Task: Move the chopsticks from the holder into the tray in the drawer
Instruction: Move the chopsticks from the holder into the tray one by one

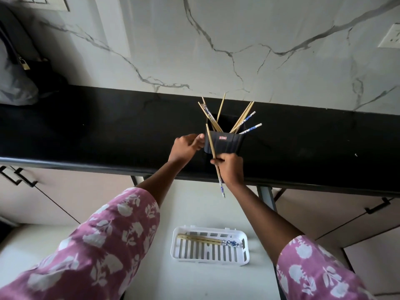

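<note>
- Several pale bamboo chopsticks with blue-and-white patterned ends [242, 118] stand fanned in the black ribbed plastic holder [225, 145] on the glossy black counter [108, 131].
- The step in hand looks like the carry. The right hand [232, 169] is in front of the holder, its fingers curled tight round the lifted chopsticks [211, 144]. Whether it holds one or two I cannot tell; the patterned ends point down.
- The left hand [187, 146] has its fingers curled at the holder's left edge, thumb against it, seemingly steadying it.
- The white slotted plastic tray [173, 243] lies in the open pale drawer [194, 208] below the counter's edge. A laid pair of chopsticks [201, 239] already rests lengthwise in it.
- The next move likely calls for lowering the right hand, turning the sticks level and setting them beside that pair.
- A white grey-veined marble wall [216, 29] rises behind, and beige cabinet fronts with black handles [378, 205] flank the drawer.
</note>
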The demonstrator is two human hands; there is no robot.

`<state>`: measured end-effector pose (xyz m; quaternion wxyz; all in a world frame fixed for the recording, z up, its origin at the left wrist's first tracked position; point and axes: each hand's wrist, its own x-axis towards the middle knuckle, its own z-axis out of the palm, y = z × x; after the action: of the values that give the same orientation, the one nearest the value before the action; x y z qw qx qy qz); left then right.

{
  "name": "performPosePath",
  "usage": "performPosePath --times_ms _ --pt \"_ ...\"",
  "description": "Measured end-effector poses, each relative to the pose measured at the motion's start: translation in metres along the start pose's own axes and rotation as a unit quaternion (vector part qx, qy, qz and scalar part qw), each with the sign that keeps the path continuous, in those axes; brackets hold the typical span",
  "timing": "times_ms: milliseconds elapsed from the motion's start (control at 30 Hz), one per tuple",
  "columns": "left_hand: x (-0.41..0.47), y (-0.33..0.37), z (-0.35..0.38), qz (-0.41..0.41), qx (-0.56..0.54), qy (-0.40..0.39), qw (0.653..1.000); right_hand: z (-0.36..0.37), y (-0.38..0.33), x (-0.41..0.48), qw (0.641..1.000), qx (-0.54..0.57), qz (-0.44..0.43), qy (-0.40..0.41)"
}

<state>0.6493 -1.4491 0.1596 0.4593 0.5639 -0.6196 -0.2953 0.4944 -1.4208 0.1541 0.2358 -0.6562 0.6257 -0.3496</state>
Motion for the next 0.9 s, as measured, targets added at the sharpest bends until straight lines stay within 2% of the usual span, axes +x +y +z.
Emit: performPosePath --times_ms 100,167,300,367,500,567,733,900 --pt "-0.004 -0.035 -0.002 -0.112 0.115 -0.053 0.986 0.015 0.029 -0.024 0.997 0.03 0.045 -0.06" --pt "-0.004 -0.061 -0.001 -0.173 0.232 -0.096 0.952 0.027 0.048 -0.044 0.992 0.022 0.055 -0.11" --pt "-0.012 -0.096 -0.001 -0.208 0.335 -0.163 0.904 0.048 0.083 -0.082 0.974 -0.011 0.077 -0.214" --pt "-0.016 -0.107 0.0 -0.23 0.359 -0.176 0.887 0.057 0.098 -0.099 0.961 -0.047 0.074 -0.262" --pt "-0.018 -0.11 0.011 -0.244 0.38 -0.172 0.876 0.072 0.121 -0.125 0.917 -0.183 0.005 -0.355" --pt "-0.017 -0.109 0.013 -0.255 0.385 -0.167 0.871 0.079 0.126 -0.134 0.902 -0.199 0.028 -0.382" --pt "-0.017 -0.109 0.013 -0.28 0.369 -0.175 0.869 0.095 0.13 -0.143 0.876 -0.255 -0.007 -0.409" --pt "-0.02 -0.106 0.016 -0.292 0.369 -0.171 0.866 0.113 0.132 -0.142 0.854 -0.322 -0.063 -0.403"
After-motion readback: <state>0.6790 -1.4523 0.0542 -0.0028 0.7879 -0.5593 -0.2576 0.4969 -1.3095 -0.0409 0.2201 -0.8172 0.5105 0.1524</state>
